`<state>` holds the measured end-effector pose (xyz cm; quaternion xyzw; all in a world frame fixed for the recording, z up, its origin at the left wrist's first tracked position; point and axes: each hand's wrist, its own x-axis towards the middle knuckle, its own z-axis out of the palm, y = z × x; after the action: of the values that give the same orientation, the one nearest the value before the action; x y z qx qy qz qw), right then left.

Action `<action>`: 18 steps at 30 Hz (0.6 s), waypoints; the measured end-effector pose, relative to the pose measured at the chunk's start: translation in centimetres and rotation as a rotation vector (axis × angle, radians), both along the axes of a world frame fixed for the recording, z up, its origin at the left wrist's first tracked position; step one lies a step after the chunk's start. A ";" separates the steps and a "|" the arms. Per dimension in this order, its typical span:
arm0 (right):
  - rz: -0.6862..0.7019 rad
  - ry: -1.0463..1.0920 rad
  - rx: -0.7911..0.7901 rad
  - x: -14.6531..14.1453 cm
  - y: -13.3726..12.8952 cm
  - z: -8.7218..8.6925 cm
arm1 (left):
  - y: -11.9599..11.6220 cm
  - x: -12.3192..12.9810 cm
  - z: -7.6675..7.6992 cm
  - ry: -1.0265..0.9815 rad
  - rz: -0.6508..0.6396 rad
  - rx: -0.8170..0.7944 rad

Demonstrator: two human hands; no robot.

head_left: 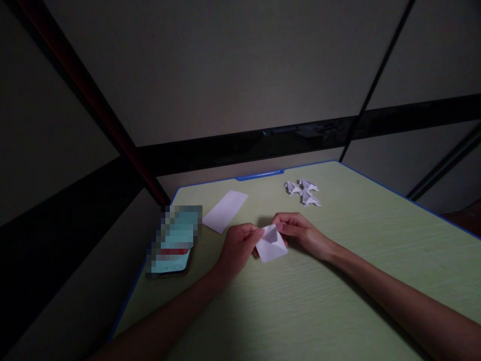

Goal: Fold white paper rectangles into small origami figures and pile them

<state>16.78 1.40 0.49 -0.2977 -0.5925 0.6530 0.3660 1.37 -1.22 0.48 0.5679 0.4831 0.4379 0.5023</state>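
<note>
A small piece of folded white paper (271, 249) is held just above the table, with creases and a raised flap near its top. My left hand (240, 245) pinches its left edge, thumb on top and fingers beneath. On the other side, my right hand (300, 230) grips the upper right corner between thumb and fingers. The fingertips under the paper are partly hidden. Beyond my left hand lies a flat white sheet of paper (225, 210). Several small folded paper figures (306, 192) rest in a cluster beyond my right hand.
A phone (175, 243) with a lit, pixelated screen lies at the table's left edge. The pale green table (356, 301) has a blue rim and a blue strip (260, 175) at its far edge. Cabinet-like panels (240, 65) with a dark band stand right behind it.
</note>
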 end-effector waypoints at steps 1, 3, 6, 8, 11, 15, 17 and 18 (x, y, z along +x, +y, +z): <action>0.000 -0.022 0.005 0.0 0.0 0.1 | -0.1 0.1 0.0 0.004 -0.013 -0.008; 0.003 -0.063 0.007 -0.1 -0.1 0.2 | -0.2 0.2 0.1 0.012 -0.031 -0.004; -0.039 -0.052 0.005 -0.3 -0.5 0.7 | -0.2 0.2 0.0 0.046 -0.003 0.042; -0.085 -0.030 0.037 -0.4 -0.7 1.0 | -0.2 0.1 -0.1 0.086 0.053 0.089; -0.069 -0.091 0.104 -0.5 -0.9 1.2 | -0.2 0.0 -0.4 0.134 0.126 0.158; -0.045 -0.169 0.113 -0.5 -0.7 0.7 | -0.2 -0.1 -0.6 0.139 0.127 0.194; -0.053 -0.175 0.126 -0.4 -0.6 0.5 | -0.3 -0.1 -0.6 0.132 0.109 0.200; -0.057 -0.178 0.140 -0.4 -0.6 0.4 | -0.3 -0.1 -0.5 0.128 0.099 0.198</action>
<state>16.34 0.78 0.89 -0.3449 -0.6582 0.5703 0.3502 1.30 -1.49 -0.04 0.6170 0.4959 0.4707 0.3897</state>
